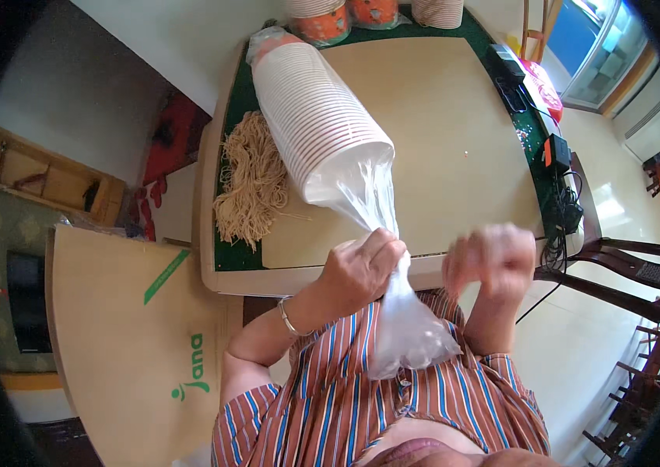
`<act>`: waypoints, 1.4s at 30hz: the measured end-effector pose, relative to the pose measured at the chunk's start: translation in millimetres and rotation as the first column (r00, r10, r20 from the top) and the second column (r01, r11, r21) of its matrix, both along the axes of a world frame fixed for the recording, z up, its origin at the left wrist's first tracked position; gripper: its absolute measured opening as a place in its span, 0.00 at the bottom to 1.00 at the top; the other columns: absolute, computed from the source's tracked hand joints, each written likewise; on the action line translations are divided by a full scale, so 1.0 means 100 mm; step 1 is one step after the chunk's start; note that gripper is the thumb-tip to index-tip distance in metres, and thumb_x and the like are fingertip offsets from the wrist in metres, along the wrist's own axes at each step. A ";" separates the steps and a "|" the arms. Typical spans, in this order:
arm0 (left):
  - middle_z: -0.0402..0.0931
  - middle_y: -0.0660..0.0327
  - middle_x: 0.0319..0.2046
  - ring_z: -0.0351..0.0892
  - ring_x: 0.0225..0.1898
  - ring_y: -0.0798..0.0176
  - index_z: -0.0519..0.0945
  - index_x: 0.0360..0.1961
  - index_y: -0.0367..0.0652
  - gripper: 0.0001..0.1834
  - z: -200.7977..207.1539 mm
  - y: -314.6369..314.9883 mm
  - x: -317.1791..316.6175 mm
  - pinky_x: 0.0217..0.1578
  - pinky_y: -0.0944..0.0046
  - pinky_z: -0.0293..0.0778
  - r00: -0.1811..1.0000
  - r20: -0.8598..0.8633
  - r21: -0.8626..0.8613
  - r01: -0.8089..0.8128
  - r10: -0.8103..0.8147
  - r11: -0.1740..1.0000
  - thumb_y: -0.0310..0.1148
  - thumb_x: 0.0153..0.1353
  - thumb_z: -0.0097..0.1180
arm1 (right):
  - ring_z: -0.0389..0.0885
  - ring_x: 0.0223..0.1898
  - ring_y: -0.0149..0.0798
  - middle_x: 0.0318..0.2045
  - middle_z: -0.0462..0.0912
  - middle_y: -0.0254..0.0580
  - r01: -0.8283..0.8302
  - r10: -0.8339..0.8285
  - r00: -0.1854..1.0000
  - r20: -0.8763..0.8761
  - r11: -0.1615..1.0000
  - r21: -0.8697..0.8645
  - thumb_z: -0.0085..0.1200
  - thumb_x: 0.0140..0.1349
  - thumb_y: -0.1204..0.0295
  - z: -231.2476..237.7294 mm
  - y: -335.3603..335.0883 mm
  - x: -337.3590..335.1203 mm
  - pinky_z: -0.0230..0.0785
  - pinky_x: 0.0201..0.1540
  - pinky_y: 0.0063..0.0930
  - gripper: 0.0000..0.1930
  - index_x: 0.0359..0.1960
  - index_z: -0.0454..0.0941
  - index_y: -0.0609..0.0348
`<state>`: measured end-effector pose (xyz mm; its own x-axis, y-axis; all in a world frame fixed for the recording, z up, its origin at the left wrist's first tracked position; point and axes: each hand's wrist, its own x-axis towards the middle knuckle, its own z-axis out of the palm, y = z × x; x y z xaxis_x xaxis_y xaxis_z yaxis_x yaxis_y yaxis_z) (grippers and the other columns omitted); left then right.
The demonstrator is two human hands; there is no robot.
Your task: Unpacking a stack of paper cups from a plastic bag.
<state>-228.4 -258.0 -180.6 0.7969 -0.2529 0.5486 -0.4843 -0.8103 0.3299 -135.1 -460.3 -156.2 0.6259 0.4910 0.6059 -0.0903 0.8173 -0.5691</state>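
Note:
A long stack of nested white paper cups [318, 109] lies slantwise on the table inside a clear plastic bag [416, 335]. My left hand [365, 268] is closed round the gathered neck of that bag, just past the cups' open end. The loose mouth of the bag hangs down over my striped shirt. To the right, my right hand [492, 261] is raised off the bag and smeared by motion; its fingers cannot be made out. Beside the stack, on its left, lies a bundle of beige strings [252, 183].
More bagged cup stacks [322, 19] stand at the table's far edge, some orange. A tan board [431, 93] covers the green tabletop. Black adapters and cables [556, 156] line the right edge. A large cardboard sheet [128, 335] is at the left, a dark wooden chair [626, 272] at the right.

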 end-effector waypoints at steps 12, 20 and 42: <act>0.79 0.59 0.28 0.78 0.22 0.70 0.67 0.41 0.44 0.12 0.34 -0.05 -0.48 0.23 0.67 0.76 0.935 -0.344 -0.841 -0.265 -0.089 0.471 0.29 0.69 0.61 | 0.79 0.52 0.49 0.45 0.81 0.42 0.686 -0.108 0.542 0.833 0.629 -0.365 0.61 0.55 0.74 -0.63 0.75 0.07 0.65 0.61 0.46 0.16 0.48 0.79 0.57; 0.77 0.34 0.51 0.86 0.29 0.50 0.69 0.55 0.50 0.18 0.45 0.11 -0.63 0.40 0.50 0.85 0.990 0.037 -0.949 0.078 -0.136 0.305 0.35 0.67 0.60 | 0.78 0.41 0.45 0.34 0.77 0.39 0.666 -0.119 0.493 0.862 0.689 -0.286 0.59 0.62 0.76 -0.49 0.80 0.11 0.66 0.52 0.39 0.07 0.41 0.78 0.60; 0.82 0.54 0.33 0.82 0.31 0.58 0.86 0.43 0.34 0.13 0.89 0.76 -1.58 0.30 0.63 0.79 0.577 0.032 -0.204 -0.796 0.816 0.570 0.14 0.60 0.54 | 0.80 0.47 0.46 0.41 0.81 0.41 0.751 -0.239 0.439 0.866 0.627 -0.207 0.62 0.58 0.78 -0.44 0.60 0.17 0.66 0.63 0.51 0.11 0.44 0.83 0.59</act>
<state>-386.2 -181.6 -91.4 0.5596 0.5571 0.6136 0.3050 -0.8268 0.4726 -117.9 -400.1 -200.1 0.3441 0.6078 0.7157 0.8550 0.1121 -0.5063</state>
